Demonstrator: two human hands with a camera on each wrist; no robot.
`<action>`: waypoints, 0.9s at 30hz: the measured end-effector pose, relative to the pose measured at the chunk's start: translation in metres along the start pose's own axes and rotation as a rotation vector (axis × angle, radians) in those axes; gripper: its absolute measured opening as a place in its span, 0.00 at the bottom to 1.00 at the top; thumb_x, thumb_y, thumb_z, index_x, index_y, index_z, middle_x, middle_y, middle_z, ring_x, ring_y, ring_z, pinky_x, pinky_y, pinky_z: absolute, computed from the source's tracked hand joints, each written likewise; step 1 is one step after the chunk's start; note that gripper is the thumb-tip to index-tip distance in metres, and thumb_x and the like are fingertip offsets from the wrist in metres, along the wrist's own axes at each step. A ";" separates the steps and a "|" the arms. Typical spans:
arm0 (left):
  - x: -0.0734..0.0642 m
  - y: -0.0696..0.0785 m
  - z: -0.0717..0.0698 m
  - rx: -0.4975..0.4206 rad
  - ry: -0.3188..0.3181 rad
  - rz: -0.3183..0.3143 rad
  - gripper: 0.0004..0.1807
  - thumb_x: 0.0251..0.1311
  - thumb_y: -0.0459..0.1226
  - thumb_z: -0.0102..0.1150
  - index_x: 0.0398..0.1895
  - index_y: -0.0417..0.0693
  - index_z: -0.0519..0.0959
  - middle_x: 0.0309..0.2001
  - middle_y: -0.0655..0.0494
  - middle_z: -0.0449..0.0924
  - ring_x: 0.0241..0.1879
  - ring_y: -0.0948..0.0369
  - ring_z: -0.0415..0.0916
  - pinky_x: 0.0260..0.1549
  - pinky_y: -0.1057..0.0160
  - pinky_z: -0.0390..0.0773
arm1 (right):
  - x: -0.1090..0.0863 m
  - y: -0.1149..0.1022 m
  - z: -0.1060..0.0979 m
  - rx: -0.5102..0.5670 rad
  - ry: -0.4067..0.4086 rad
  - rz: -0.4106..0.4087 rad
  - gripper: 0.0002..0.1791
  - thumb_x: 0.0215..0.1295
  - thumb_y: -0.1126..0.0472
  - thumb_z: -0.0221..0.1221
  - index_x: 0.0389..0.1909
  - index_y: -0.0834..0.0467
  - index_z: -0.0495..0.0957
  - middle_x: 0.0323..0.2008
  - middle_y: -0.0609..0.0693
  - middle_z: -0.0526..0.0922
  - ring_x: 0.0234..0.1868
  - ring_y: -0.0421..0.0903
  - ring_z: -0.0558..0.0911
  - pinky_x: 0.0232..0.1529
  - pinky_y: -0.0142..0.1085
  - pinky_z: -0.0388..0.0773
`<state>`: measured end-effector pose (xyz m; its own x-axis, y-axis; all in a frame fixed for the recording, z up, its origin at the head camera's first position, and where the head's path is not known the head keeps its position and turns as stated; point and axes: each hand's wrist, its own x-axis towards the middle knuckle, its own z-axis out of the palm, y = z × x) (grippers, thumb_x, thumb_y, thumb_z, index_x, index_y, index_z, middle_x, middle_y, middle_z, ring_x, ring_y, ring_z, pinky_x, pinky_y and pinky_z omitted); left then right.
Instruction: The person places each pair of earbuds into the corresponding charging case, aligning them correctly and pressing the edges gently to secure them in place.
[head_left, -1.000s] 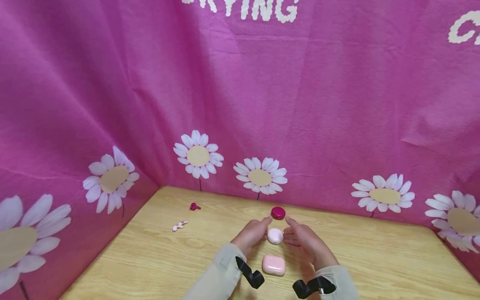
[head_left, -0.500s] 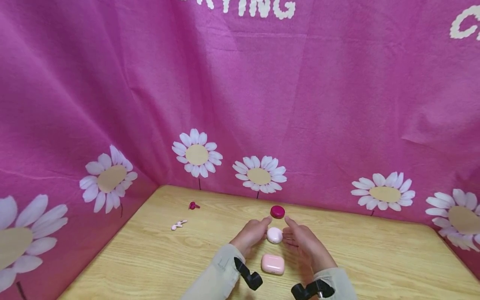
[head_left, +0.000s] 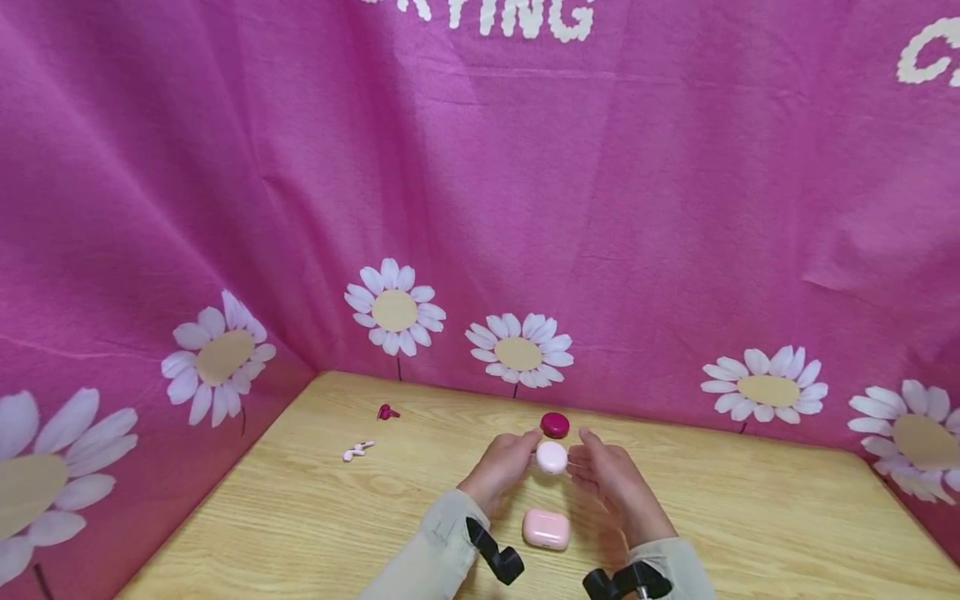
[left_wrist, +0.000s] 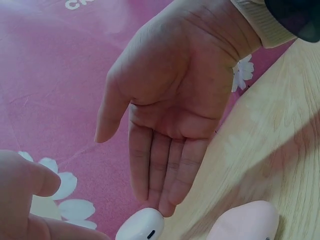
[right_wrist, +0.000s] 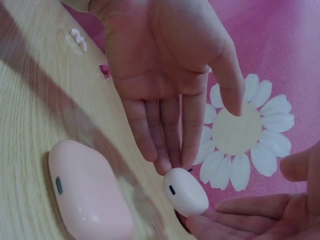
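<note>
Between the fingertips of my two hands is a round, pale pinkish-white earbud case (head_left: 552, 457) with a dark slot on its side (right_wrist: 173, 190). It appears lifted off the table. My left hand (head_left: 501, 467) touches its left side with straight fingers, thumb apart. From the other side my right hand (head_left: 615, 483) touches it the same way, palm facing inward. Nearer to me, a larger pink earbud case (head_left: 547, 529) lies on the wood between my wrists. Just beyond the pale case rests a round magenta case (head_left: 555, 425).
Far left on the wooden table (head_left: 300, 517) lie magenta earbuds (head_left: 387, 412), with pale pink earbuds (head_left: 357, 451) nearer to me. A pink daisy-printed cloth (head_left: 637, 250) closes off the back and sides. Black camera mounts (head_left: 495, 552) sit at both wrists.
The pale case has risen from the table and shifted slightly away from me, between both hands' fingertips. Both hands have come up a little. The other cases and earbuds stay put.
</note>
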<state>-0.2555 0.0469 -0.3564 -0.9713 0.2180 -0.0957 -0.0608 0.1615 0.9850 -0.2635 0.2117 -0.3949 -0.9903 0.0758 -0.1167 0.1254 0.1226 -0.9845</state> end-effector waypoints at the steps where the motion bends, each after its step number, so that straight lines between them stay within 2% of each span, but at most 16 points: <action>1: 0.017 -0.016 0.008 0.008 0.050 -0.015 0.20 0.68 0.46 0.48 0.17 0.49 0.67 0.21 0.59 0.61 0.28 0.63 0.60 0.31 0.66 0.59 | 0.000 0.000 0.000 0.004 0.006 -0.006 0.35 0.77 0.50 0.38 0.57 0.84 0.63 0.56 0.78 0.70 0.60 0.67 0.71 0.59 0.51 0.71; 3: 0.039 -0.036 0.017 0.006 0.121 -0.020 0.20 0.67 0.47 0.48 0.20 0.44 0.72 0.23 0.57 0.63 0.29 0.61 0.61 0.31 0.65 0.58 | 0.001 0.000 -0.001 0.019 0.027 -0.013 0.34 0.76 0.51 0.40 0.57 0.84 0.64 0.56 0.77 0.70 0.59 0.67 0.72 0.58 0.50 0.71; 5: 0.049 -0.047 0.015 -0.011 0.101 0.016 0.20 0.66 0.47 0.50 0.26 0.41 0.78 0.26 0.56 0.70 0.32 0.60 0.66 0.33 0.64 0.63 | 0.002 0.000 -0.002 0.038 0.058 -0.025 0.33 0.76 0.52 0.42 0.56 0.84 0.65 0.55 0.77 0.71 0.58 0.66 0.74 0.57 0.49 0.73; 7: 0.050 -0.048 0.011 -0.015 0.083 0.057 0.20 0.65 0.47 0.51 0.32 0.39 0.82 0.31 0.56 0.75 0.36 0.60 0.70 0.36 0.64 0.67 | 0.003 0.000 -0.002 0.050 0.096 -0.043 0.30 0.75 0.54 0.44 0.54 0.83 0.67 0.52 0.76 0.74 0.56 0.65 0.76 0.55 0.47 0.75; 11: 0.050 -0.047 0.011 0.006 0.136 0.136 0.19 0.62 0.44 0.53 0.31 0.36 0.84 0.33 0.52 0.79 0.35 0.61 0.72 0.35 0.63 0.71 | 0.003 0.000 -0.001 0.037 0.159 -0.096 0.25 0.73 0.59 0.51 0.52 0.81 0.71 0.49 0.73 0.78 0.50 0.59 0.81 0.51 0.43 0.78; 14: 0.051 -0.046 0.012 0.001 0.184 0.161 0.16 0.60 0.42 0.55 0.32 0.37 0.85 0.33 0.52 0.81 0.32 0.63 0.71 0.34 0.64 0.72 | 0.003 -0.001 0.000 0.011 0.198 -0.130 0.21 0.70 0.62 0.55 0.52 0.77 0.74 0.48 0.68 0.81 0.46 0.52 0.84 0.48 0.38 0.80; 16: 0.050 -0.045 0.012 -0.019 0.196 0.176 0.14 0.59 0.40 0.56 0.36 0.39 0.86 0.35 0.53 0.83 0.34 0.63 0.74 0.35 0.65 0.74 | 0.003 -0.001 0.001 -0.005 0.227 -0.151 0.19 0.67 0.63 0.58 0.51 0.75 0.76 0.45 0.65 0.83 0.43 0.47 0.84 0.46 0.36 0.80; 19: 0.050 -0.044 0.014 -0.065 0.195 0.184 0.15 0.59 0.40 0.56 0.40 0.39 0.86 0.39 0.52 0.85 0.37 0.62 0.78 0.38 0.64 0.77 | 0.004 0.000 0.002 -0.064 0.280 -0.176 0.18 0.63 0.62 0.63 0.49 0.71 0.79 0.42 0.60 0.85 0.38 0.39 0.83 0.43 0.31 0.80; 23: 0.047 -0.041 0.017 -0.085 0.194 0.189 0.14 0.61 0.39 0.56 0.41 0.40 0.86 0.42 0.51 0.84 0.39 0.63 0.78 0.40 0.64 0.78 | 0.005 0.003 0.003 -0.124 0.345 -0.200 0.18 0.58 0.61 0.67 0.48 0.66 0.82 0.41 0.55 0.86 0.37 0.34 0.79 0.41 0.28 0.76; 25: 0.046 -0.040 0.018 -0.085 0.200 0.205 0.13 0.61 0.38 0.56 0.42 0.41 0.86 0.43 0.52 0.84 0.38 0.64 0.78 0.39 0.64 0.78 | 0.005 0.003 0.003 -0.111 0.358 -0.212 0.18 0.58 0.61 0.68 0.49 0.64 0.82 0.42 0.54 0.86 0.37 0.33 0.79 0.40 0.27 0.74; 27: 0.045 -0.037 0.018 -0.106 0.203 0.232 0.13 0.59 0.36 0.56 0.43 0.41 0.85 0.43 0.52 0.84 0.37 0.64 0.78 0.39 0.65 0.78 | 0.006 0.003 0.003 -0.048 0.350 -0.224 0.19 0.59 0.62 0.67 0.50 0.64 0.81 0.44 0.54 0.85 0.38 0.32 0.79 0.42 0.26 0.74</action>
<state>-0.2926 0.0679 -0.4002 -0.9873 0.0391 0.1537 0.1547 0.0260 0.9876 -0.2691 0.2096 -0.3985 -0.9143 0.3725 0.1593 -0.0800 0.2194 -0.9724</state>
